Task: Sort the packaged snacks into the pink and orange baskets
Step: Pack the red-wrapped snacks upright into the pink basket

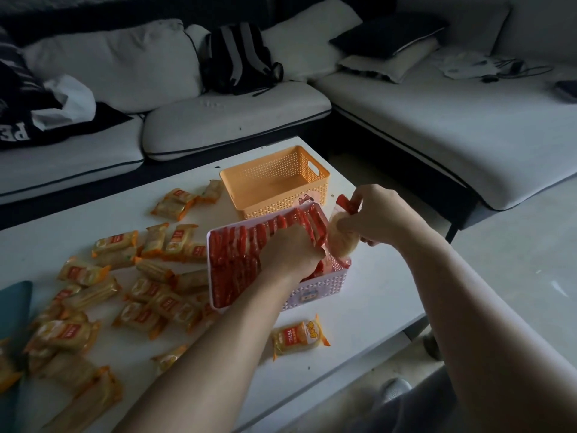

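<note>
A pink basket (315, 292) sits mid-table, packed with upright red snack packets (232, 260). My left hand (288, 248) reaches into it and presses against the packed row; whether its fingers grip a packet I cannot tell. My right hand (374, 215) grips a red-wrapped snack packet (340, 239) at the basket's far right corner, its round pale biscuit showing through the wrapper. Behind the pink one stands an orange basket (246, 179) with nothing in it. Several orange-wrapped snack packets (150, 295) lie scattered over the table's left half. One orange packet (299, 335) lies alone in front of the pink basket.
The white table (359, 323) has its right edge just past the baskets and its front edge near my arms. A sofa (234, 120) with cushions runs behind and to the right. A teal object (12, 307) lies at the table's left edge.
</note>
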